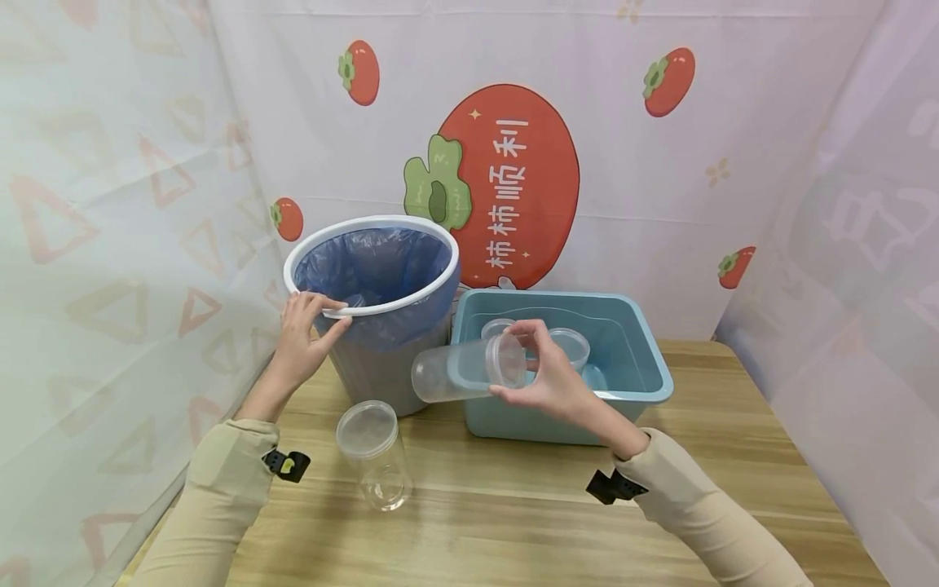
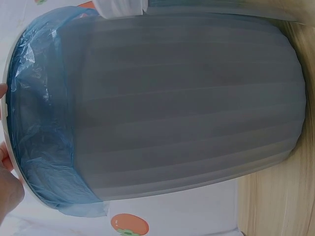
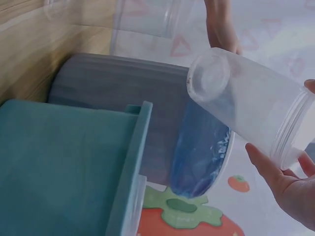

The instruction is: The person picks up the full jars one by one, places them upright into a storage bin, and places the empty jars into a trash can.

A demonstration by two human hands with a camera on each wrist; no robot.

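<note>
My right hand (image 1: 546, 371) grips a clear plastic jar (image 1: 455, 371) around its lidded end, thumb below and fingers above. The jar lies almost sideways in the air, its base pointing left, in front of the blue tub's left side. In the right wrist view the jar (image 3: 251, 98) looks see-through, with nothing visible inside. My left hand (image 1: 301, 334) pinches the white rim of a grey trash can (image 1: 381, 371), which has a blue bag liner (image 1: 418, 314) folded over its edge. Another clear lidded jar (image 1: 377, 461) stands upright on the table before the can.
A blue plastic tub (image 1: 543, 420) stands right of the trash can, with several clear jars (image 1: 570, 346) inside. Both containers sit on a wooden table (image 1: 513, 514). Behind them hangs a white curtain (image 1: 645, 204) printed with persimmons, and curtains also close off both sides.
</note>
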